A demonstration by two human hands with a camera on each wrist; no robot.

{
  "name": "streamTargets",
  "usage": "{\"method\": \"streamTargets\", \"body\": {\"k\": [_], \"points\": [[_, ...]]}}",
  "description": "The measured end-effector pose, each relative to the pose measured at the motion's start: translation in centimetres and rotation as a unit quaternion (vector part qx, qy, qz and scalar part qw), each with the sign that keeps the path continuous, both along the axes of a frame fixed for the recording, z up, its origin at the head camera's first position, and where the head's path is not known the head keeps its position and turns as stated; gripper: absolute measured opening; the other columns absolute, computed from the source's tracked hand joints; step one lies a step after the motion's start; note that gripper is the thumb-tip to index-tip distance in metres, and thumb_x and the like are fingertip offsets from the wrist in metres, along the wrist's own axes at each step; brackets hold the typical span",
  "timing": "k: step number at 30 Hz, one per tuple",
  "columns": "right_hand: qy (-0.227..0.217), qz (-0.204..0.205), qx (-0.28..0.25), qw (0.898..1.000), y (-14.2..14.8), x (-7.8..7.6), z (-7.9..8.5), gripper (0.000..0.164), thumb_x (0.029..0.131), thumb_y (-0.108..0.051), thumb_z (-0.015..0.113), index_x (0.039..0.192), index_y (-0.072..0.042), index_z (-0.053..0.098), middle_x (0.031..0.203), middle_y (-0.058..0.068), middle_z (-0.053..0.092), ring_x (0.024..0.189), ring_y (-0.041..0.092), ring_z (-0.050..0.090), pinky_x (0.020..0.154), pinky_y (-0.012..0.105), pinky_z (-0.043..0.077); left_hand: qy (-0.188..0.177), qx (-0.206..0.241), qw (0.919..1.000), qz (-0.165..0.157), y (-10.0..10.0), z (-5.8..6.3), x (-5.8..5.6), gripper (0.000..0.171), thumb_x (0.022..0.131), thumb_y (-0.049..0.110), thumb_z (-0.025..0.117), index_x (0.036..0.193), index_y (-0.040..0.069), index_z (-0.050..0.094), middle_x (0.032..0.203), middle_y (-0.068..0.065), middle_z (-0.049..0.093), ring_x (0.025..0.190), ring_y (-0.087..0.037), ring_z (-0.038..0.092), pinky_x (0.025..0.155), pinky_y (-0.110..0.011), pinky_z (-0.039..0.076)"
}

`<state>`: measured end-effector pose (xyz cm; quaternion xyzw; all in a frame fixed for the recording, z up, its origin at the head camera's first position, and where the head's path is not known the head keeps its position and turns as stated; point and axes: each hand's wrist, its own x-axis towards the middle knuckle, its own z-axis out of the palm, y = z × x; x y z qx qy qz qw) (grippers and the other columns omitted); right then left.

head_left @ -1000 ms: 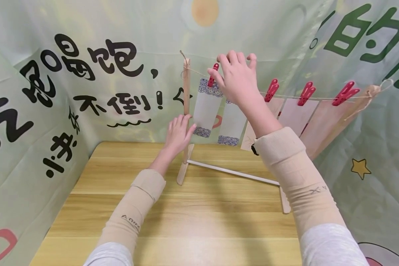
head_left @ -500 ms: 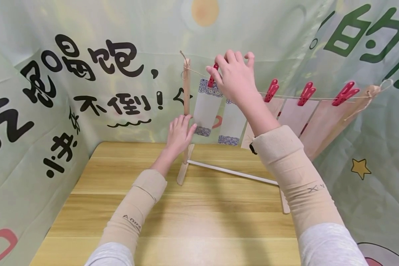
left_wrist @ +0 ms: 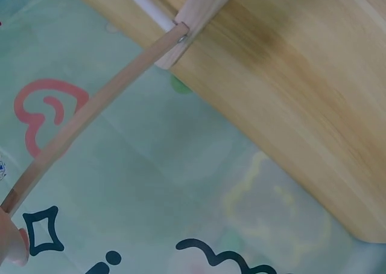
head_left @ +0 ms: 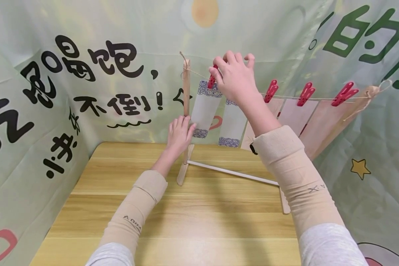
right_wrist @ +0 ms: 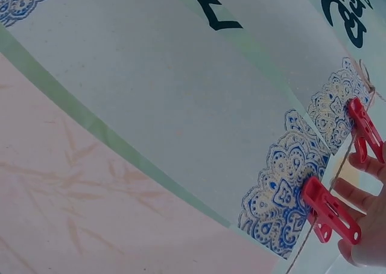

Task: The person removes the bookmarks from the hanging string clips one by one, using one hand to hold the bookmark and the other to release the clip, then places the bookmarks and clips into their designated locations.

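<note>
While holding the left post [head_left: 186, 92] partway up with the left grip [head_left: 180, 133], fingers to one side and thumb to the other, pinches the end clip [head_left: 211, 79] by its upper part with the right grip [head_left: 237, 75]. Has the left grip closed down to the wood, the right one nearly together around the red plastic. Cannot tell whether the clip's mouth is parted. Finds that clip on the string [head_left: 197, 72], at the top edge of the end card [head_left: 204, 112], blue-patterned at both ends and just beside the post. Crowds a second clip [right_wrist: 332, 210], right by the same grip, on a second card [head_left: 231, 125]; hides it from the head view with that hand. Blocks part of a third card [head_left: 251, 138] with the right forearm. Can see, farther right along the string, three more clips [head_left: 306, 94] and, at its far end, the right post [head_left: 340, 123]. Low down, shows a white rod [head_left: 232, 171] running from the left foot [head_left: 183, 175] toward the right foot [head_left: 285, 201], partly covered by the right sleeve [head_left: 279, 147]. Stands on a wood-grained bench [head_left: 193, 229], before a lettered backdrop [head_left: 119, 88].
</note>
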<state>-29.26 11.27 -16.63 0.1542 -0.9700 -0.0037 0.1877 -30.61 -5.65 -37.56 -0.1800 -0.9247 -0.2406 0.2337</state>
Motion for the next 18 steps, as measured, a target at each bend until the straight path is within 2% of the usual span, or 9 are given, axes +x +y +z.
{"method": "streamTargets", "body": {"k": [5,10,18], "points": [[0.006,0.006,-0.004,1.0,0.0,-0.03,-0.16,0.044,0.098,-0.047,0.018,0.122,-0.019,0.044,0.123,0.008,0.039,0.119,0.029,0.03,0.098,0.051,0.005,0.043,0.011,0.999,0.002,0.13,-0.27,0.04,0.036,0.099,0.03,0.035,0.118,0.003,0.049,0.111,-0.011,0.048,0.1,-0.026,0.042,0.095,-0.042,0.031],[0.014,0.008,-0.007,1.0,0.04,-0.05,-0.28,0.043,0.098,-0.046,0.019,0.12,-0.019,0.045,0.122,0.008,0.039,0.118,0.028,0.03,0.098,0.05,0.005,0.091,0.064,0.9937,-0.019,0.31,-0.54,0.01,0.026,0.097,0.024,0.042,0.105,0.002,0.053,0.103,-0.012,0.05,0.093,-0.027,0.044,0.092,-0.043,0.033],[0.021,0.012,-0.012,1.0,0.16,-0.13,-0.51,0.041,0.098,-0.046,0.02,0.117,-0.019,0.045,0.122,0.008,0.039,0.119,0.028,0.031,0.099,0.05,0.005,0.099,0.127,0.9865,-0.027,0.57,-0.57,0.03,0.024,0.096,0.02,0.045,0.1,0.0,0.057,0.099,-0.012,0.052,0.09,-0.027,0.045,0.086,-0.041,0.034]]}}
